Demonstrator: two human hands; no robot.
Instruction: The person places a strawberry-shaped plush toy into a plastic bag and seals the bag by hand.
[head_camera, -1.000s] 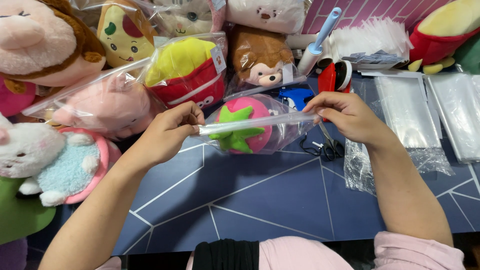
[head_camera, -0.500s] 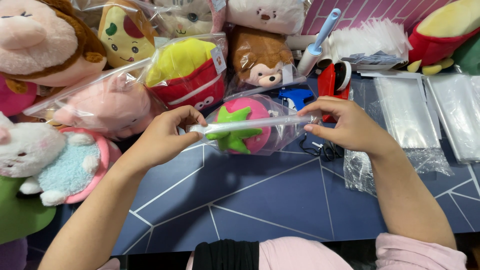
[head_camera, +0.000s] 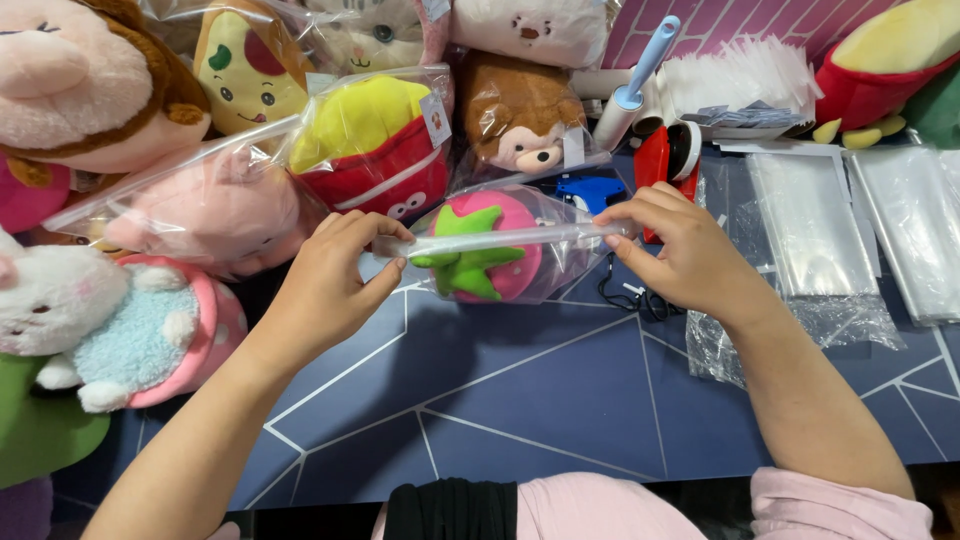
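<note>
surface: dark blue table (head_camera: 520, 400), white lines | backdrop: pink slatted wall (head_camera: 745, 18)

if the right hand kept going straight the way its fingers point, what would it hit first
The right hand points left along the sealed strip of the clear bag holding the strawberry plush. Past that strip it would probably meet the left hand, pinching the other end; depth looks similar.

Plush toys and bags around a red tape dispenser (head_camera: 668, 160)

Behind it a lint roller (head_camera: 630, 85); right, clear bag stacks (head_camera: 815, 235); left, a bagged brown monkey plush (head_camera: 520, 125).
</note>
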